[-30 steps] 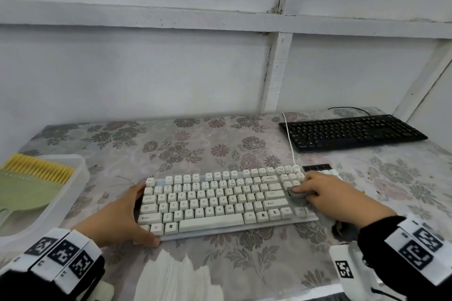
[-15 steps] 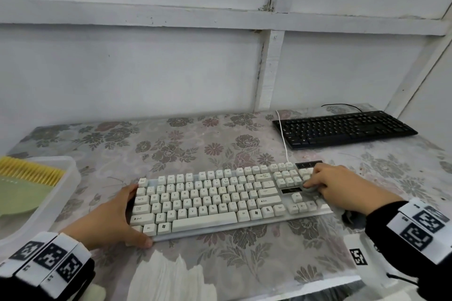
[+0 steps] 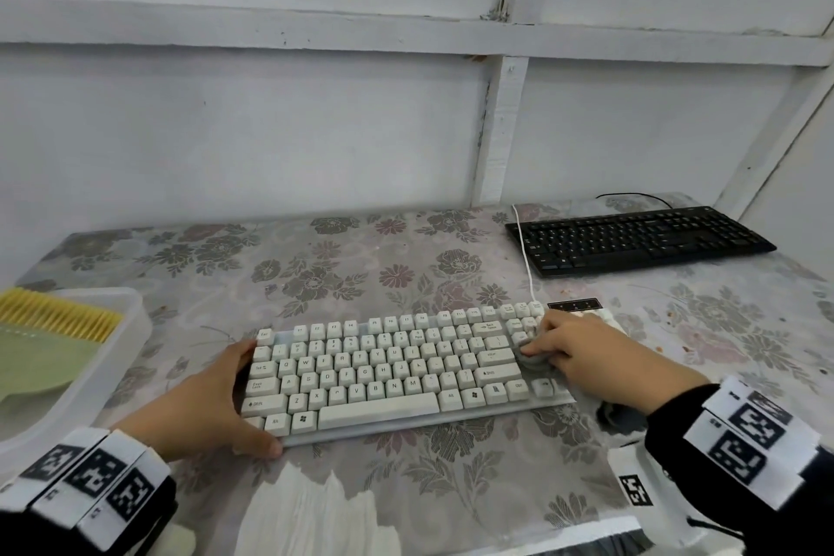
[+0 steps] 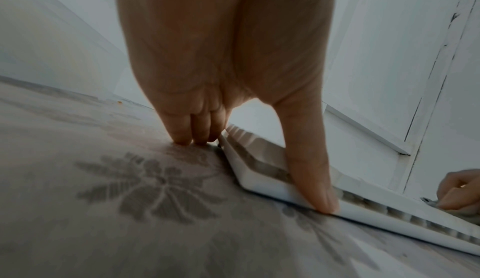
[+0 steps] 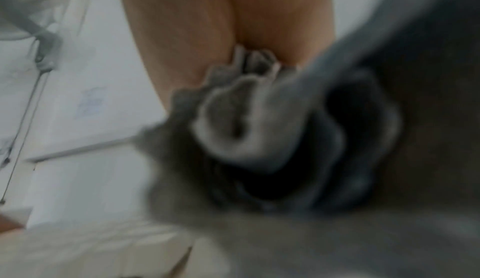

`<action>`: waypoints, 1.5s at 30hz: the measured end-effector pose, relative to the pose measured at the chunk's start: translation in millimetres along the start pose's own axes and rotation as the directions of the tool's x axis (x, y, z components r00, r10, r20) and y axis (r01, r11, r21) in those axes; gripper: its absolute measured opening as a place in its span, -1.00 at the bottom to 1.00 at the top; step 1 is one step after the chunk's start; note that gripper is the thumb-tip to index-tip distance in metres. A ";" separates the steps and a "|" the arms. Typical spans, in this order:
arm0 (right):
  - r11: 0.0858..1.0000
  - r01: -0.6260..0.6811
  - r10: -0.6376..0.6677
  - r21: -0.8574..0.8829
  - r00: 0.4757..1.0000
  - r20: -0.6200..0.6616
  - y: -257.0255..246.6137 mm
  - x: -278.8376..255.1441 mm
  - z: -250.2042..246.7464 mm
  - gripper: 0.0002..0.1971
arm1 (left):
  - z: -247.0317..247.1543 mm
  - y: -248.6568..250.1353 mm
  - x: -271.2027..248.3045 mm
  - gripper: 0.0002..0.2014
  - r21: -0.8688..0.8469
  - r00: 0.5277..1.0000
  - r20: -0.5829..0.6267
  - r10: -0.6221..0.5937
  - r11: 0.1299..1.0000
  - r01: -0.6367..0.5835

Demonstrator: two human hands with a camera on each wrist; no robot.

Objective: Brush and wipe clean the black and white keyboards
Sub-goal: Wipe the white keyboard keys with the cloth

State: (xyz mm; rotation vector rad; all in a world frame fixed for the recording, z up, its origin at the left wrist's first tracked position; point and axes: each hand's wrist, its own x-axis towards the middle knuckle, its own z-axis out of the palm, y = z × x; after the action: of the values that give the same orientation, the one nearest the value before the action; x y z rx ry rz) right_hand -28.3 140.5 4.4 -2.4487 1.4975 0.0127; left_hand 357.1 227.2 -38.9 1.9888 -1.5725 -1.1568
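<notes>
Head view, from the left: a clear plastic tray [image 3: 115,357] sits at the surface's left edge, holding a pale green brush [image 3: 40,357] with yellow bristles. Next comes the left hand [image 3: 198,402], its grip spread around the white keyboard's near-left corner: the thumb lies along the front rim while the fingers stand on the surface beside the short end, as the left wrist view shows [image 4: 309,169]. The white keyboard [image 3: 383,370] lies flat near the front of the surface [image 3: 361,266], with cream, slightly yellowed keycaps on a pale grey base and a white cable running back from its far-right end. At that right end the right hand [image 3: 591,357] presses a crumpled grey cloth [image 3: 535,361] onto the keys, its grip curled round the cloth; the right wrist view, badly blurred, shows folds of it bunched under the palm [image 5: 233,130]. Farther right and back, well apart, the black keyboard [image 3: 641,239] rests flat by the white wall. A glossy floral covering in greys and faded pinks spans the surface.
</notes>
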 end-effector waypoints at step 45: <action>0.992 -0.093 0.097 0.084 0.994 -0.054 62.3 -18.0 -12.6 -0.81 | -1.3 -7.6 3.4 0.49 -0.045 0.999 0.025 0.028 0.999 -0.027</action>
State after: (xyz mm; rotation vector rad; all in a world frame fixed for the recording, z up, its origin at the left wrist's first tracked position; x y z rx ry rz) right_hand -92.8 126.5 5.3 -2.3307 1.6049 -0.0993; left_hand 363.2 226.3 -44.7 1.9258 -1.5678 -1.2000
